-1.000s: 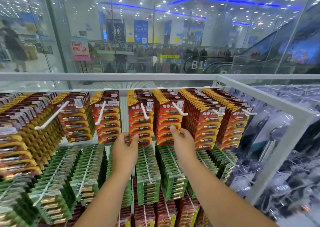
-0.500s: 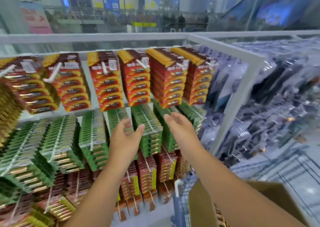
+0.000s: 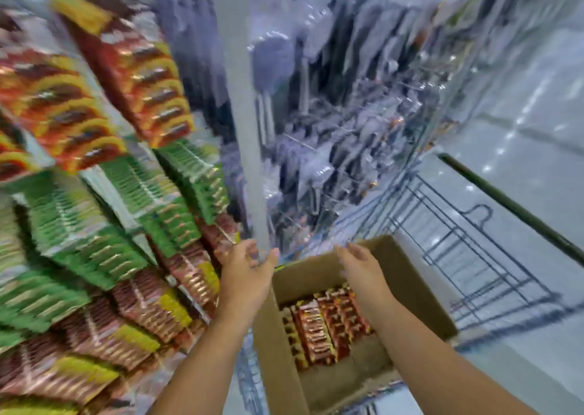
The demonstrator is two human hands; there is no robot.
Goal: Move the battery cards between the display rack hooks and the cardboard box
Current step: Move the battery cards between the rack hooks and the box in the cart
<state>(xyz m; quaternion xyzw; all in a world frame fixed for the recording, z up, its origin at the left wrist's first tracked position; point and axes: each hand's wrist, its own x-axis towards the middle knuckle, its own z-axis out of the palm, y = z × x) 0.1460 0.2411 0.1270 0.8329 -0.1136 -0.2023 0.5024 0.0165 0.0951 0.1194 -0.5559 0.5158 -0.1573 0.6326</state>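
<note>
Our left grip (image 3: pixel 245 267) is released, fingers loosely spread and holding nothing, just over the box's (image 3: pixel 414 291) left wall. Our right grip (image 3: pixel 360 267) is likewise released and empty, over the box's far end. Below and between them, red battery cards (image 3: pixel 325 323) lie packed in rows in the box bottom. Left of the left grip, the rack (image 3: pixel 245 130) carries more cards on hooks: red (image 3: pixel 132 67) at top, green (image 3: pixel 132 212) beneath, all blurred. Right of the box stands a wire cart (image 3: pixel 474 256).

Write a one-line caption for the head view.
Both empty hands, left and right, reach over an open cardboard box of battery cards beside the rack.
</note>
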